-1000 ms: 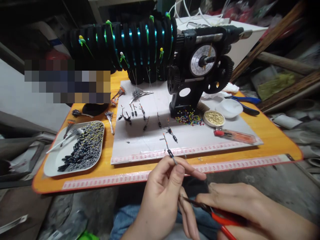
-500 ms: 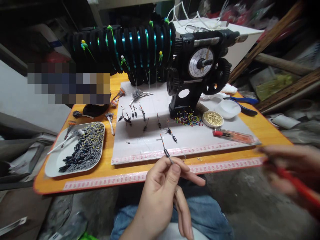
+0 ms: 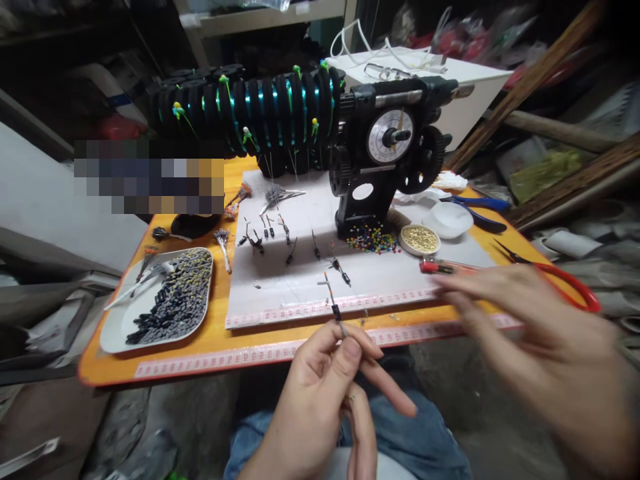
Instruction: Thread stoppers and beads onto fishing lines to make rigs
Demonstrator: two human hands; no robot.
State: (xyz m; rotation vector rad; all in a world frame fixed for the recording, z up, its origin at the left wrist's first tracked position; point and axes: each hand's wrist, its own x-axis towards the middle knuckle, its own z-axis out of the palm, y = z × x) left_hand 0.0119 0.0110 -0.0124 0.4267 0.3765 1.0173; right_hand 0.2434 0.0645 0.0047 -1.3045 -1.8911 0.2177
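Note:
Between thumb and forefinger, my left hand (image 3: 327, 393) pinches the lower end of a small black-and-grey piece (image 3: 336, 311) with an orange tip, near the board's front edge. My right hand (image 3: 535, 340) is blurred by motion over the table's right front, fingers stretched out to the left and apparently holding nothing. Behind it, red-handled scissors (image 3: 575, 283) lie on the table's right edge. Close to its fingertips is a red-capped clear tool (image 3: 437, 267). Several similar black pieces (image 3: 316, 248) are on the white board (image 3: 270, 300).
A tray (image 3: 113, 333) of grey and black pieces sits at the left. At the back stands a geared machine (image 3: 370, 180) with black rollers (image 3: 250, 113). Coloured pins (image 3: 373, 239), a dish of gold beads (image 3: 420, 240) and blue pliers (image 3: 480, 203) lie nearby.
My right hand has let go of the red scissors, now on the table's right edge, and moved left over the table. My left hand still pinches the piece. The view has shifted slightly.

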